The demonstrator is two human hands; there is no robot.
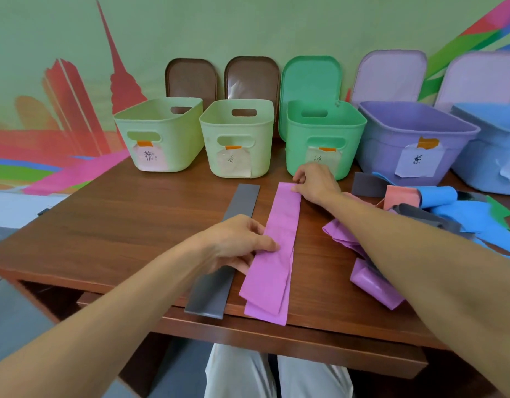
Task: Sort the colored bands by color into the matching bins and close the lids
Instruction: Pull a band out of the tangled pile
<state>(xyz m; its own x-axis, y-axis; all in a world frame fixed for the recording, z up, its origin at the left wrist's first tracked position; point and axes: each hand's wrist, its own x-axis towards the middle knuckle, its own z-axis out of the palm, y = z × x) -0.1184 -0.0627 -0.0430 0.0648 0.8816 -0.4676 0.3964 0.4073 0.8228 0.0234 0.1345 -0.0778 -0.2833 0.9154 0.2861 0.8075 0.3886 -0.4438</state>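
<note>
Right hand (316, 182) is up at the far end of the purple band (279, 254), fingers curled and pinching that end. Left hand (239, 242) sits at the band's left edge about midway, thumb lying on it; I can't tell from here whether the fingers are tucked under. The band lies lengthwise on the table (119, 225), doubled over, its near end hanging off the front edge, with the grey band (213, 294) just beside it and partly under my left hand. To do this well, I'd pull it taut, line up the edges and take only the purple one. The purple bin (385, 150) stands open, back right.
</note>
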